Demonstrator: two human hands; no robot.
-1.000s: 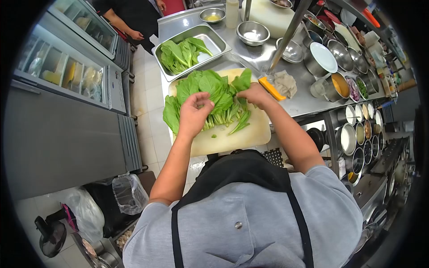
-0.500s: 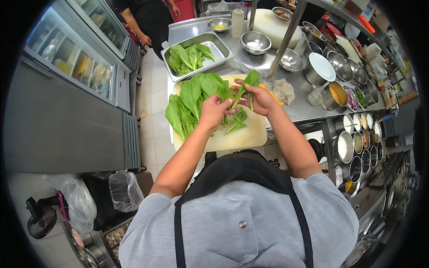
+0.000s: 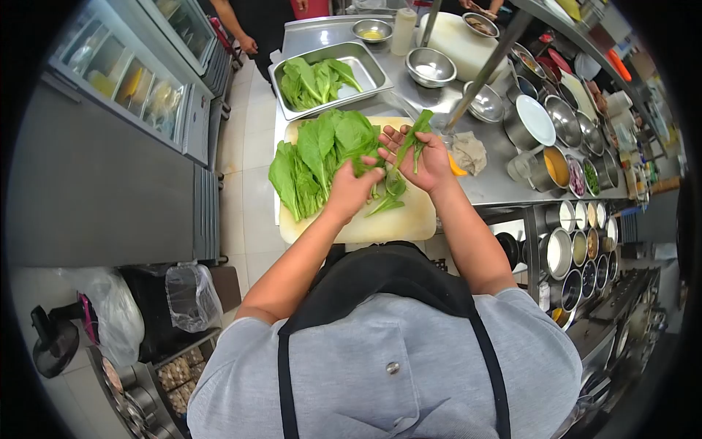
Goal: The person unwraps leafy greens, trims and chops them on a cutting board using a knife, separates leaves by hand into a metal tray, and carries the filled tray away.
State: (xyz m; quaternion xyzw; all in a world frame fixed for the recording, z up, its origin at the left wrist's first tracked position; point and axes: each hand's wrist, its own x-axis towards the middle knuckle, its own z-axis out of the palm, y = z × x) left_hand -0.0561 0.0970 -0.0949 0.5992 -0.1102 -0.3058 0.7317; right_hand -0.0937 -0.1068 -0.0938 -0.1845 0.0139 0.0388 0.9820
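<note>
My right hand (image 3: 428, 162) is raised over the right side of the cutting board (image 3: 358, 233), its thumb holding a few green leaves (image 3: 415, 139) against the fingers. Beside it, my left hand (image 3: 354, 192) has thumb and fingers apart; the fingertips are slightly blurred and no leaf shows between them. A pile of leafy greens (image 3: 314, 161) covers the board's left part. Smaller loose leaves (image 3: 391, 196) lie below my hands. Behind the board stands a steel tray (image 3: 373, 69) with more leafy greens (image 3: 316, 82) in it.
An orange object (image 3: 457, 165) partly shows behind my right wrist, near a crumpled cloth (image 3: 468, 152). Steel bowls (image 3: 431, 67), a squeeze bottle (image 3: 403, 31) and a slanted metal post (image 3: 488, 69) stand beyond. Another person (image 3: 252, 29) is at the far left, near the glass-door fridges (image 3: 121, 69).
My left hand has drawn back slightly from the leaves at my right hand, and its fingers have spread. The right hand still holds its leaves. The whole view has shifted slightly.
</note>
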